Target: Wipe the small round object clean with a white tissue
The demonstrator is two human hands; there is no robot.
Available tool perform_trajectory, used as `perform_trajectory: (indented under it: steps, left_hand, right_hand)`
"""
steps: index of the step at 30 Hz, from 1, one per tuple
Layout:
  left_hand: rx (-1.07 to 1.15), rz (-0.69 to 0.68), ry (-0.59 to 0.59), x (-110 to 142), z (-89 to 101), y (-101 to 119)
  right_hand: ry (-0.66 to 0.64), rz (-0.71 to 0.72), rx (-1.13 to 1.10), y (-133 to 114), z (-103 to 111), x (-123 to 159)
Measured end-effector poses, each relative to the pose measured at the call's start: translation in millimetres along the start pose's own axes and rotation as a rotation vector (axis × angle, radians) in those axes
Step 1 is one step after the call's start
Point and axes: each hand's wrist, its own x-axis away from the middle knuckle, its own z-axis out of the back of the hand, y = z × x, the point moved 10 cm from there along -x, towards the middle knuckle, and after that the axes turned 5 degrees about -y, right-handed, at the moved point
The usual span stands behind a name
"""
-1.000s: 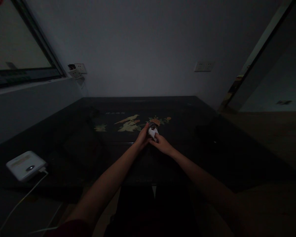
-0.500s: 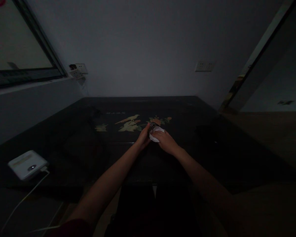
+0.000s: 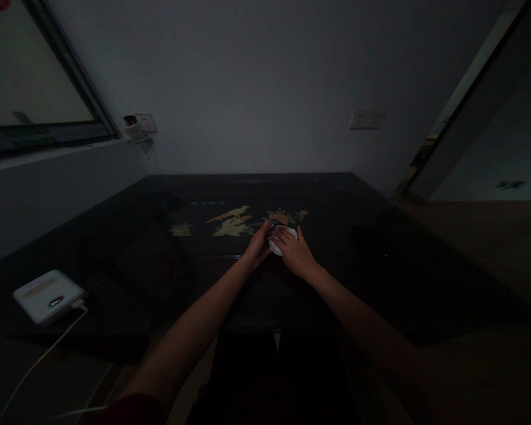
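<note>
The left hand (image 3: 257, 245) is curled around the near-left side of a small dark, shiny object (image 3: 273, 225), its grip clamped on it, while the right hand (image 3: 298, 255) lies over a thin white tissue-like sheet (image 3: 275, 248) set against that object, fingers spread across it and one digit standing apart; whether this grip pinches the sheet or only presses it, I cannot tell. The object sits between the hands, over the near edge of the flower inlay (image 3: 232, 224) in the dark, glossy tabletop (image 3: 230, 289); whether it rests there or is held clear is hidden. The likeliest mishap is a slip: the object looks smooth, and a hard push from the right side could twist it out of the left hand, dropping it onto that hard surface. The sheet, crumpled and thin, could tear, or slide from under the flat fingers if pressed unevenly. Dim light makes it easy to misjudge contact. The white box (image 3: 48, 295) stands well apart at the left, though its white cable (image 3: 42, 360) hangs near the left forearm (image 3: 203, 316), and an elbow swung outward could snag it.
</note>
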Motion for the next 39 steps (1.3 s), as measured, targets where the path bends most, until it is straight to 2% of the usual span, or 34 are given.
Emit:
perform_trajectory:
  steps: [4, 7, 18, 22, 26, 34, 39]
  left_hand:
    - [0.010, 0.001, -0.017, -2.7, -0.9, -1.0]
    - [0.014, -0.013, -0.007, -3.8, -0.3, -0.2]
    - [-0.052, 0.021, 0.105, 8.4, 4.2, 3.5]
    - [-0.061, 0.038, 0.145, 13.2, 2.9, 5.3]
    - [-0.066, 0.039, 0.147, 15.2, 1.2, 6.0]
    - [-0.022, -0.006, 0.047, 5.9, -4.2, 4.6]
    - [0.023, -0.015, 0.058, 2.6, -3.5, 3.7]
  right_hand:
    - [-0.022, -0.021, -0.116, 3.4, -4.4, -0.6]
    - [-0.010, -0.026, -0.302, 8.4, -10.7, -2.6]
    - [0.020, -0.029, -1.031, 22.8, -24.3, -12.1]
    - [0.050, -0.061, -1.163, 26.6, -26.1, -14.2]
    - [0.033, -0.049, -1.048, 26.6, -25.5, -13.0]
    - [-0.020, 0.026, -0.530, 16.4, -12.4, -4.2]
    - [-0.051, 0.066, -0.232, 10.7, -5.4, -0.7]
